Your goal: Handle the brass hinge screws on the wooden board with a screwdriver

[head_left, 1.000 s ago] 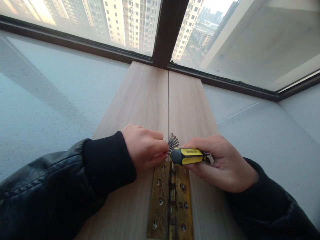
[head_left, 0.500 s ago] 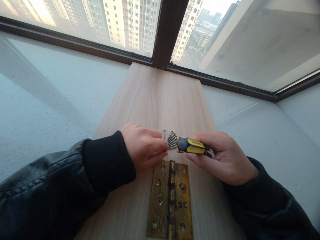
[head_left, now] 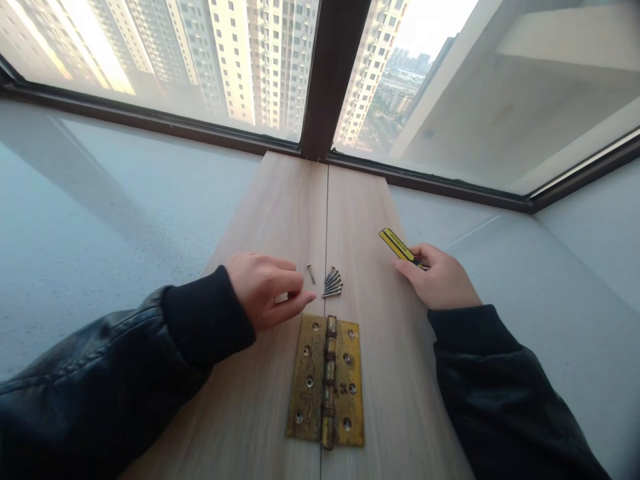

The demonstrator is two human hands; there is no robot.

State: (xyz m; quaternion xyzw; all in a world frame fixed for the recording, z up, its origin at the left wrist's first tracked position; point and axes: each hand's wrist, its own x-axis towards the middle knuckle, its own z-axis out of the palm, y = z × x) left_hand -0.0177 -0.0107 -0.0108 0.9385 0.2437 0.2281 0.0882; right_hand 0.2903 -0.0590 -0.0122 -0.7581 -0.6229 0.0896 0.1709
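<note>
A brass hinge (head_left: 327, 380) lies open across the seam of two wooden boards (head_left: 280, 220). Just beyond its top edge sits a small bunch of screws (head_left: 332, 283), with one loose screw (head_left: 311, 273) to their left. My left hand (head_left: 265, 289) rests on the left board beside the loose screw, fingers curled with thumb and forefinger stretched toward the screws, holding nothing I can see. My right hand (head_left: 440, 277) is closed on a yellow and black screwdriver (head_left: 399, 246) at the right board's edge, its handle pointing up and left.
The boards lie on a pale speckled sill (head_left: 100, 200) that runs to a dark window frame (head_left: 320, 80). Tall buildings show through the glass. My black jacket sleeves (head_left: 125, 373) cover the near corners.
My right hand has carried the screwdriver away from the screws to the right. My left hand has drawn back a little. One screw now lies apart from the bunch. The view has shifted.
</note>
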